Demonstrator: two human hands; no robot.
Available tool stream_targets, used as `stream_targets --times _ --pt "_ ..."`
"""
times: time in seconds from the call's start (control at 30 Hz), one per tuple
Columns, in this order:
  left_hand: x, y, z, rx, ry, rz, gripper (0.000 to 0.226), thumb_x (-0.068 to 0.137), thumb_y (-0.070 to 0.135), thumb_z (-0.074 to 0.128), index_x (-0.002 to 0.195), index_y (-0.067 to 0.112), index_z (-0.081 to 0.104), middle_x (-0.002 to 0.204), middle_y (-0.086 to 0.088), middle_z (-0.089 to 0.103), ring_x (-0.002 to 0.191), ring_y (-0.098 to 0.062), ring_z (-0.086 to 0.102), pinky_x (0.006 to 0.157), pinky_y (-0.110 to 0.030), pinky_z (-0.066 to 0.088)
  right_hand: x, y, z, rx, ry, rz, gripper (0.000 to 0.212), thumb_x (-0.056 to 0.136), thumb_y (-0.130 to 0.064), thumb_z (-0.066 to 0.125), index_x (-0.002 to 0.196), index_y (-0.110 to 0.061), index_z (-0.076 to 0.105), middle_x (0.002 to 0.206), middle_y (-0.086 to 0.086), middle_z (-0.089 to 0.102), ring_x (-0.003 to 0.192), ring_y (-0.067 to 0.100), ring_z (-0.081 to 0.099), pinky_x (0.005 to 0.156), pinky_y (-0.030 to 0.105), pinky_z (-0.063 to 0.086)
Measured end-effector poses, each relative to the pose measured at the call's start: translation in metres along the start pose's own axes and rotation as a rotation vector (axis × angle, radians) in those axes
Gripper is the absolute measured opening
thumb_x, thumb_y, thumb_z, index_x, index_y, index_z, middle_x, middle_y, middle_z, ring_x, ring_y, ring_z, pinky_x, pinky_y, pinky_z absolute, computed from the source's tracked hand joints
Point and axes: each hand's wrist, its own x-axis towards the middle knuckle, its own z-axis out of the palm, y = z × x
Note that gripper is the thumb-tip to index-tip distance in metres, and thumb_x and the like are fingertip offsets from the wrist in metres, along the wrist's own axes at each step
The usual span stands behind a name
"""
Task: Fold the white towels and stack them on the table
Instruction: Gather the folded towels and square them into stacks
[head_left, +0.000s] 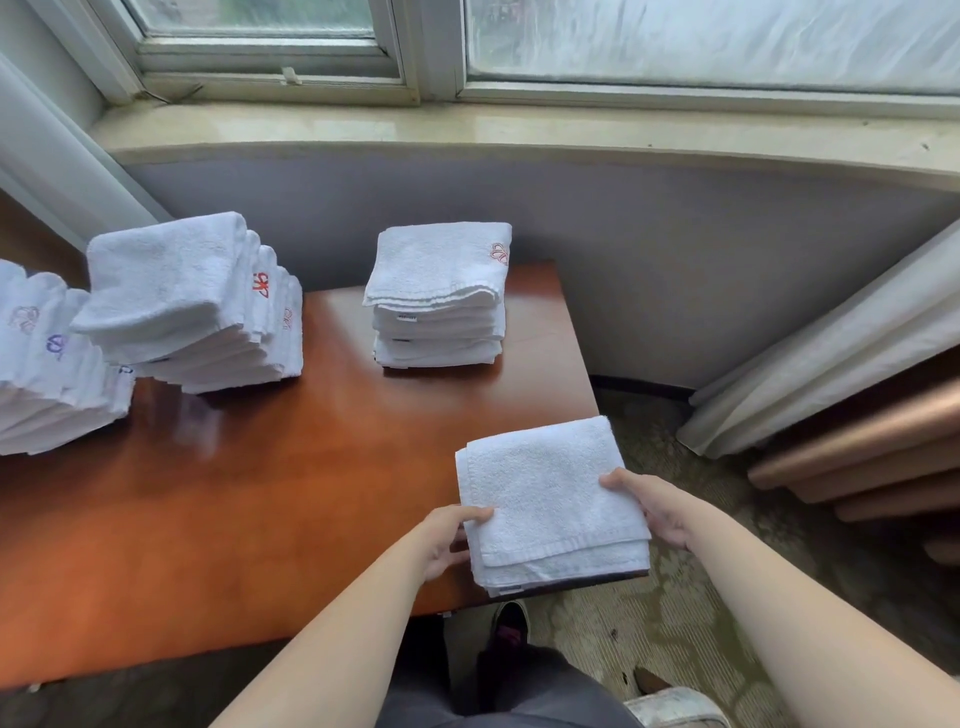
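Observation:
A folded white towel (548, 499) lies at the near right corner of the reddish wooden table (249, 493), overhanging its right edge. My left hand (447, 540) grips its left edge, thumb on top and fingers underneath. My right hand (657, 506) grips its right edge the same way. A neat stack of folded white towels (439, 296) stands at the table's far right. A taller leaning stack (192, 306) sits at the far left, and another stack (47, 364) is at the left edge of view.
A grey wall and a window sill (519, 130) run behind the table. A white curtain (831, 343) and brown rolled material (872, 452) lie on the floor to the right. My legs and shoes (509, 623) are below the table's near edge.

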Motion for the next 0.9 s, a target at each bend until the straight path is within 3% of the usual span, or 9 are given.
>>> stream_targets --times 0.1,0.3,0.47,0.7,0.9 --pt "0.001 0.001 -0.006 0.018 -0.05 -0.006 0.039 0.085 0.023 0.078 0.122 0.014 0.067 0.108 0.002 0.077 0.113 -0.022 0.067 0.087 -0.039 0.054 0.005 -0.004 0.002 0.043 -0.048 0.006 0.044 0.091 -0.032 0.068 0.123 -0.002 0.065 0.114 0.016 0.074 0.104 0.032 0.073 0.087 0.042 0.056" --pt "-0.004 0.022 -0.02 -0.04 -0.069 0.058 0.049 0.082 0.027 0.079 0.126 0.013 0.065 0.119 -0.004 0.074 0.116 -0.026 0.066 0.091 -0.042 0.056 0.007 -0.033 0.014 0.05 -0.07 -0.045 0.055 0.083 -0.038 0.073 0.125 -0.004 0.063 0.113 0.016 0.075 0.103 0.032 0.073 0.08 0.04 0.058" --pt "-0.02 0.066 -0.041 -0.089 -0.152 0.156 0.067 0.071 0.037 0.082 0.131 0.013 0.063 0.128 -0.011 0.069 0.123 -0.034 0.063 0.111 -0.056 0.043 0.003 -0.073 0.039 0.088 -0.131 -0.129 0.061 0.078 -0.039 0.074 0.127 -0.004 0.061 0.115 0.018 0.073 0.103 0.034 0.073 0.071 0.037 0.061" --pt "-0.057 0.145 -0.076 -0.092 -0.133 0.303 0.068 0.073 0.031 0.075 0.136 0.011 0.061 0.133 -0.013 0.066 0.131 -0.035 0.056 0.115 -0.057 0.038 -0.01 -0.154 0.08 0.07 -0.219 -0.286 0.055 0.086 -0.034 0.068 0.133 -0.006 0.058 0.125 0.017 0.069 0.115 0.034 0.067 0.095 0.044 0.055" --pt "-0.091 0.23 -0.101 -0.048 -0.132 0.442 0.068 0.076 0.035 0.072 0.138 0.011 0.06 0.134 -0.013 0.065 0.129 -0.035 0.058 0.112 -0.054 0.043 -0.022 -0.228 0.109 0.073 -0.27 -0.404 0.059 0.087 -0.039 0.067 0.137 -0.01 0.055 0.13 0.016 0.067 0.12 0.035 0.064 0.104 0.05 0.05"
